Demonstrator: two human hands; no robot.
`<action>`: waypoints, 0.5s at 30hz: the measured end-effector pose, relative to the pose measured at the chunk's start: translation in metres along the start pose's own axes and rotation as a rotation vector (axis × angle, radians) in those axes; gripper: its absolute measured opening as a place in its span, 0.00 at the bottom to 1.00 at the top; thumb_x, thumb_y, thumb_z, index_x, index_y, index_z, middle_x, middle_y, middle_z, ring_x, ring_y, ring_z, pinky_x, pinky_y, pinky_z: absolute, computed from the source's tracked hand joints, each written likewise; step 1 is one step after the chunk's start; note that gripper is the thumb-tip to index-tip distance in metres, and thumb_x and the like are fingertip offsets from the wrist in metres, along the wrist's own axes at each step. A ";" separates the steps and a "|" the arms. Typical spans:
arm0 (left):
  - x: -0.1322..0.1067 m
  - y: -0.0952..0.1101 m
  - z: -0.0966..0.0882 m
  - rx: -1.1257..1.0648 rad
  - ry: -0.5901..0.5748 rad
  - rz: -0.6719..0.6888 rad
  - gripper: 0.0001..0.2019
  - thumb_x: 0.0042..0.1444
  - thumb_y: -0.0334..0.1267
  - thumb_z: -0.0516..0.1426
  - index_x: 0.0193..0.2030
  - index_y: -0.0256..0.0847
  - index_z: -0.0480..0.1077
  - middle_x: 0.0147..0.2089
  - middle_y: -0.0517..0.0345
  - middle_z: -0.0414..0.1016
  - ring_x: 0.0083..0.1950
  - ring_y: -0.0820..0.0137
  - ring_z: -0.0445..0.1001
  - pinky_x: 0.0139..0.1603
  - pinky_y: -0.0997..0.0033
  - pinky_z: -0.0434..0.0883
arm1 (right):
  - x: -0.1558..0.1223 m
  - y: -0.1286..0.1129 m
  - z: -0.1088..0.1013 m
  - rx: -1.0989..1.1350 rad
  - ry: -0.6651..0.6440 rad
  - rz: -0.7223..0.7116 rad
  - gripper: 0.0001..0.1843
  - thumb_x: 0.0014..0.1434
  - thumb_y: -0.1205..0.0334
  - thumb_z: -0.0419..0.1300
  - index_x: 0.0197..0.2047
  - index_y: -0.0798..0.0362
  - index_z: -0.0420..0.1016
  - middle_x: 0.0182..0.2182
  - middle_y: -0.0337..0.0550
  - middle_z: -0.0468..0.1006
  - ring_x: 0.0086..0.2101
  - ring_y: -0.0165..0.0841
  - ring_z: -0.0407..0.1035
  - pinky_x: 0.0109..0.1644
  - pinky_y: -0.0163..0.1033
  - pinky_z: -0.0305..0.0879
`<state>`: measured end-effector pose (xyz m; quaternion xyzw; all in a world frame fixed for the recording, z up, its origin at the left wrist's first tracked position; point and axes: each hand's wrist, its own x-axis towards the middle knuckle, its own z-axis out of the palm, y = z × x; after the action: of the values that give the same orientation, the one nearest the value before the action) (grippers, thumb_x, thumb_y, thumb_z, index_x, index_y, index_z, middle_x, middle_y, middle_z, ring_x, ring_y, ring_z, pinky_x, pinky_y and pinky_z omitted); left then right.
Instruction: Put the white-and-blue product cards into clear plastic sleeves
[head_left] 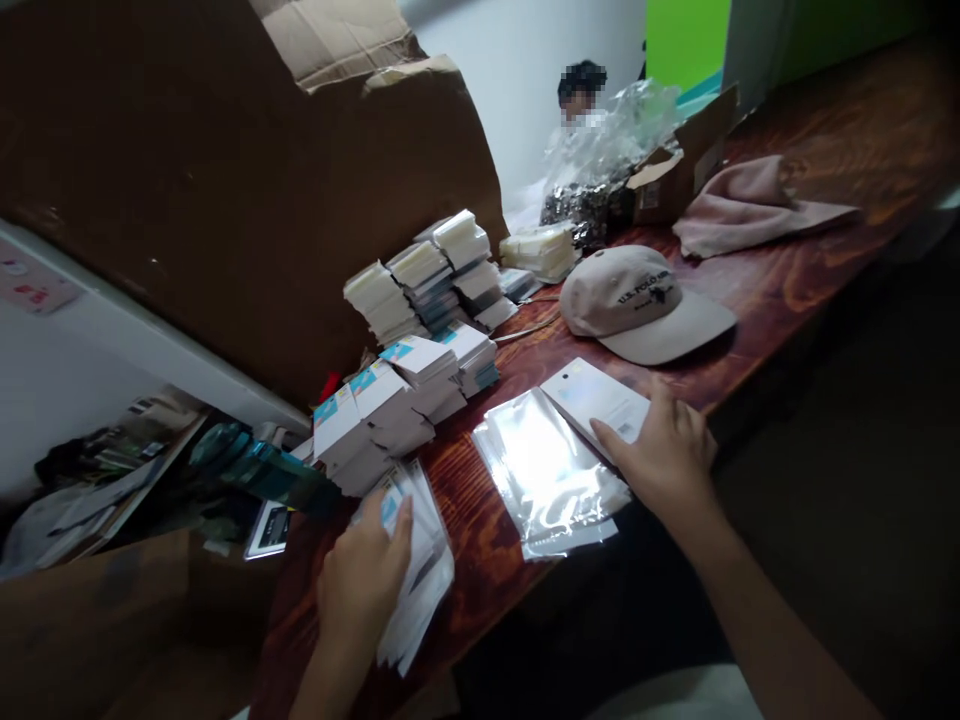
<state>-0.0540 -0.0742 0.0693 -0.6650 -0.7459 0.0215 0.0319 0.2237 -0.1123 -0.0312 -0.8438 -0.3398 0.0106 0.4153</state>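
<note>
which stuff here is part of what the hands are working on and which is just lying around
In hand:
left hand on a fanned pile of cards
right hand on a white packet
clear sleeves
stacked card packs

Lying about:
beige cap
pink cloth
open carton
crumpled plastic bag

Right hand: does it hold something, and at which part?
The right hand rests flat on the near end of a white packet lying on the table; it presses it, no lifted grip.
</note>
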 end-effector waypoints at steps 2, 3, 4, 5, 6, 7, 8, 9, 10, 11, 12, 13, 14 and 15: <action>-0.002 0.031 0.004 -0.158 0.002 0.121 0.27 0.59 0.61 0.41 0.44 0.44 0.70 0.32 0.50 0.77 0.38 0.54 0.75 0.36 0.65 0.62 | 0.000 0.002 0.000 -0.026 0.004 -0.046 0.42 0.54 0.46 0.59 0.64 0.63 0.55 0.52 0.67 0.71 0.52 0.58 0.62 0.55 0.57 0.55; -0.002 0.046 0.008 -0.236 -0.017 0.192 0.27 0.58 0.62 0.41 0.37 0.43 0.70 0.29 0.52 0.75 0.36 0.57 0.74 0.35 0.67 0.60 | 0.001 0.003 0.000 -0.031 0.013 -0.070 0.41 0.54 0.46 0.59 0.63 0.62 0.56 0.50 0.66 0.72 0.51 0.57 0.63 0.54 0.57 0.56; -0.002 0.061 0.013 -0.296 -0.050 0.243 0.27 0.57 0.63 0.42 0.33 0.43 0.69 0.28 0.52 0.74 0.34 0.58 0.73 0.34 0.68 0.58 | 0.001 0.004 0.000 -0.031 0.027 -0.092 0.40 0.54 0.46 0.59 0.63 0.61 0.57 0.49 0.65 0.73 0.50 0.57 0.64 0.53 0.56 0.57; 0.000 0.075 0.019 -0.324 -0.066 0.269 0.27 0.56 0.64 0.43 0.30 0.43 0.68 0.27 0.52 0.73 0.33 0.59 0.72 0.33 0.68 0.57 | 0.001 0.005 0.001 -0.024 0.045 -0.111 0.39 0.54 0.47 0.60 0.62 0.61 0.58 0.48 0.64 0.73 0.49 0.56 0.64 0.53 0.56 0.57; 0.002 0.086 0.024 -0.346 -0.083 0.288 0.27 0.54 0.65 0.45 0.28 0.42 0.67 0.26 0.52 0.72 0.32 0.59 0.72 0.32 0.69 0.56 | 0.001 0.006 0.002 -0.011 0.066 -0.124 0.39 0.53 0.48 0.61 0.62 0.61 0.59 0.48 0.63 0.73 0.48 0.55 0.64 0.52 0.56 0.58; 0.004 0.095 0.028 -0.364 -0.103 0.300 0.26 0.53 0.66 0.47 0.26 0.42 0.65 0.26 0.52 0.72 0.31 0.60 0.71 0.30 0.70 0.55 | 0.001 0.006 0.002 0.006 0.089 -0.132 0.39 0.53 0.49 0.61 0.62 0.61 0.59 0.49 0.63 0.73 0.48 0.55 0.64 0.52 0.56 0.58; 0.006 0.102 0.032 -0.381 -0.119 0.309 0.25 0.51 0.65 0.50 0.24 0.43 0.64 0.24 0.53 0.71 0.30 0.61 0.71 0.29 0.70 0.55 | 0.001 0.006 0.002 0.027 0.110 -0.139 0.38 0.53 0.50 0.62 0.62 0.60 0.60 0.49 0.63 0.72 0.48 0.55 0.63 0.52 0.56 0.59; 0.008 0.106 0.035 -0.405 -0.137 0.319 0.24 0.50 0.64 0.52 0.22 0.43 0.62 0.23 0.55 0.70 0.28 0.63 0.70 0.28 0.71 0.54 | 0.002 0.005 0.002 0.054 0.129 -0.144 0.36 0.53 0.51 0.62 0.61 0.60 0.60 0.49 0.63 0.72 0.49 0.54 0.63 0.52 0.56 0.59; 0.010 0.108 0.036 -0.432 -0.154 0.326 0.23 0.50 0.61 0.54 0.20 0.43 0.61 0.22 0.56 0.69 0.27 0.65 0.70 0.27 0.72 0.54 | 0.002 0.004 0.002 0.088 0.148 -0.146 0.35 0.54 0.53 0.62 0.61 0.60 0.61 0.49 0.63 0.72 0.49 0.54 0.63 0.52 0.56 0.59; 0.010 0.108 0.037 -0.463 -0.170 0.327 0.22 0.51 0.58 0.55 0.20 0.43 0.59 0.21 0.58 0.68 0.25 0.67 0.69 0.27 0.73 0.54 | 0.003 0.004 0.001 0.130 0.165 -0.146 0.33 0.55 0.55 0.61 0.60 0.60 0.62 0.49 0.63 0.72 0.49 0.54 0.62 0.52 0.56 0.60; 0.010 0.108 0.037 -0.497 -0.186 0.321 0.21 0.51 0.55 0.56 0.19 0.43 0.58 0.19 0.60 0.67 0.23 0.69 0.68 0.26 0.73 0.54 | 0.003 0.003 0.000 0.179 0.179 -0.144 0.31 0.56 0.56 0.61 0.60 0.60 0.62 0.49 0.62 0.72 0.49 0.53 0.62 0.53 0.55 0.60; 0.010 0.107 0.036 -0.537 -0.204 0.308 0.20 0.52 0.53 0.56 0.20 0.43 0.58 0.18 0.62 0.65 0.21 0.70 0.67 0.24 0.74 0.54 | 0.004 0.002 -0.002 0.234 0.190 -0.139 0.30 0.56 0.58 0.60 0.60 0.60 0.62 0.49 0.62 0.72 0.50 0.53 0.62 0.53 0.55 0.60; 0.009 0.106 0.035 -0.582 -0.223 0.290 0.19 0.53 0.52 0.55 0.20 0.43 0.58 0.16 0.64 0.64 0.18 0.72 0.65 0.22 0.75 0.54 | 0.005 0.001 -0.003 0.292 0.199 -0.130 0.29 0.57 0.59 0.59 0.60 0.60 0.62 0.50 0.61 0.72 0.50 0.52 0.63 0.54 0.55 0.61; 0.007 0.106 0.034 -0.633 -0.245 0.270 0.18 0.53 0.51 0.54 0.21 0.43 0.57 0.15 0.66 0.63 0.15 0.74 0.63 0.20 0.76 0.54 | 0.007 0.000 -0.005 0.347 0.205 -0.114 0.28 0.57 0.60 0.58 0.60 0.59 0.62 0.50 0.60 0.72 0.51 0.51 0.64 0.54 0.54 0.61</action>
<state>0.0473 -0.0547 0.0272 -0.7269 -0.6193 -0.1269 -0.2684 0.2306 -0.1121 -0.0265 -0.7357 -0.3361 -0.0404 0.5866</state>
